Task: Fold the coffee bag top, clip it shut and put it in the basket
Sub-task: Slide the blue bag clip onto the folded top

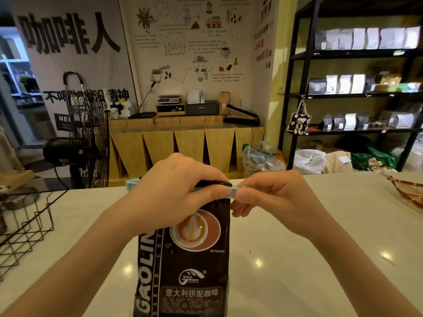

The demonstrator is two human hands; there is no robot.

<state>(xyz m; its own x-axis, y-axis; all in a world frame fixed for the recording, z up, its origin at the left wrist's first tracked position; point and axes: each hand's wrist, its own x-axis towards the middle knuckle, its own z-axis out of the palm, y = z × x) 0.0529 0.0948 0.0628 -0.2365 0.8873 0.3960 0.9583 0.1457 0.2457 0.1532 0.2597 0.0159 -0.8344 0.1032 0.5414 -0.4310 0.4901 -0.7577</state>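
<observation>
At frame centre, the left hand (174,193) is gripping the folded top of the coffee bag (190,266) to keep the fold, while the right hand (272,202) fingers are pinching the pale blue clip (235,191) end closed.

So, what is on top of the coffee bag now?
A light blue clip lies across the folded top of the coffee bag. The left hand covers its middle, the right hand pinches its right end. Whether it is fully closed cannot be seen.

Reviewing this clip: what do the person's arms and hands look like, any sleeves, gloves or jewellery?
Both forearms are bare to the frame edge, no sleeves showing. The left hand and right hand wear no gloves; no rings, watch or bracelets are visible.
</observation>
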